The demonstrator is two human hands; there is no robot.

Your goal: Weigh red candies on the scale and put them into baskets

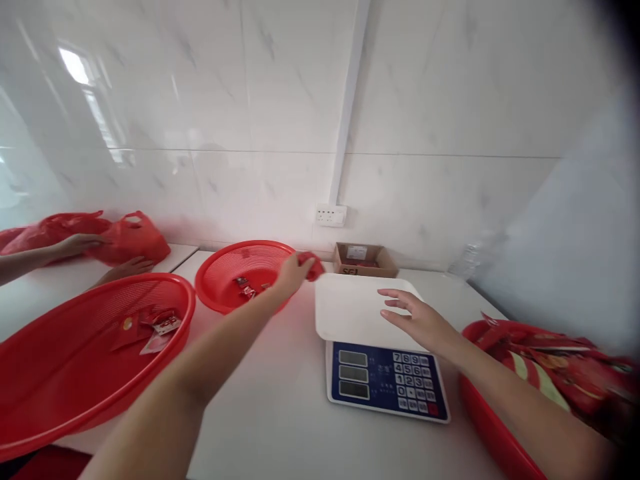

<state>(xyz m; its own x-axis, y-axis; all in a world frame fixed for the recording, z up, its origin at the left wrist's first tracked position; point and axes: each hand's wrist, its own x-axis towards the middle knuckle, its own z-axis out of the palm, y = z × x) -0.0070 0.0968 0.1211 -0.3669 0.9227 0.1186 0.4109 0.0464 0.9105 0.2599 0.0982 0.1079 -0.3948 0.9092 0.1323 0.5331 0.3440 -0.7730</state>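
My left hand (291, 273) reaches forward over the rim of the far red basket (220, 280) and pinches a small red packet (314, 265) just beyond the scale's tray. My right hand (417, 317) hovers open, fingers spread, above the white tray (350, 310) of a digital scale (385, 380). A few red packets (247, 287) lie inside the far basket.
A large red basket (75, 360) with a few packets sits at near left. Another red basket (493, 413) full of red bags stands at right. A cardboard box (365, 260) rests by the wall. Another person's hands (100, 257) handle red plastic bags (125, 237) at far left.
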